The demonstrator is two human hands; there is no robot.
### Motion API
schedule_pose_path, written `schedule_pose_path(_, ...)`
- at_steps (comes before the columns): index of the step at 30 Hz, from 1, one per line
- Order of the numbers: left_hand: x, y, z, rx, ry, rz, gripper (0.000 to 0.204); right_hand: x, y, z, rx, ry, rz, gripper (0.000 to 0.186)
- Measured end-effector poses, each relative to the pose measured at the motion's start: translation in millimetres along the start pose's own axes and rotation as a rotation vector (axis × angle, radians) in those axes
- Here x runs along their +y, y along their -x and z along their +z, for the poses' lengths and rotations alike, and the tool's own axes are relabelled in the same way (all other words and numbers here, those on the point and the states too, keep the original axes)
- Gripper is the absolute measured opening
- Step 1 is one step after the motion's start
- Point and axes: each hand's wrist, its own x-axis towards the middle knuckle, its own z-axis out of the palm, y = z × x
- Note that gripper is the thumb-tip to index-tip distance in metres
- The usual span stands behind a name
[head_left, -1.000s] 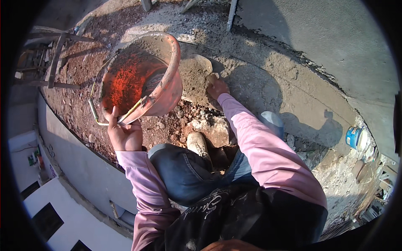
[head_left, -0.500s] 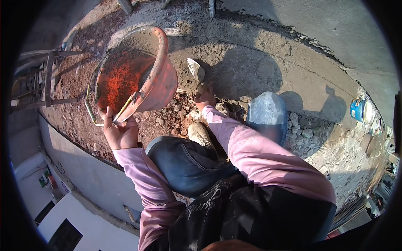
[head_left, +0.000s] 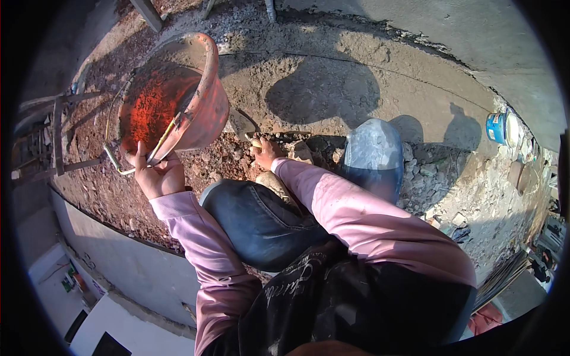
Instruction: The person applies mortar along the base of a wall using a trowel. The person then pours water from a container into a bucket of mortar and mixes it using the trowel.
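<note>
Item one: my left hand, fingers curled tight around the rim of a battered orange plastic bucket and its thin wire handle. The bucket is tipped on its side, mouth toward me, inner wall stained red-orange, resting on rubble near the left edge of the ledge.

Item two: my right hand, fingers closed around the pale handle of a small steel trowel. Its blade lies against the ground just beside the bucket's base.

Item three: grey-brown mortar bed, rough and sunlit, running along the far side of the ledge, crossed by shadows.

Item four: loose stones and red-brown gravel between the bucket and my knee.

Item five: my knee in dark blue denim, bent, between both pink sleeves.

Item six: translucent blue-white plastic bag, just right of my right forearm.

Item seven: small blue can, well apart, toward the right edge.
</note>
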Motion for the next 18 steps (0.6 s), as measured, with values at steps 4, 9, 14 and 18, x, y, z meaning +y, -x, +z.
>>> schedule_pose_path(4, -27.8, -6.9, 36.4, 0.059, -0.041, 0.036, 0.023, 21.6, -8.1, -21.1, 0.021, -0.29, -0.021, 0.058)
schedule_pose_path(9, -74.0, -12.2, 46.8, -0.024, 0.01, -0.09, 0.021, 90.2, 20.7, -116.5, 0.241, -0.644, 0.568, 0.044)
schedule_pose_path(14, -92.4, -0.8, 60.1, -0.115, 0.022, -0.112, 0.028, 74.6, 37.4, -137.0, 0.435, -1.258, 0.633, 0.025)
schedule_pose_path(18, -92.5, 8.7, 62.1, -0.214, -0.013, -0.16, 0.038, 35.4, 55.9, -103.5, 0.049, -0.019, 0.229, 0.054)
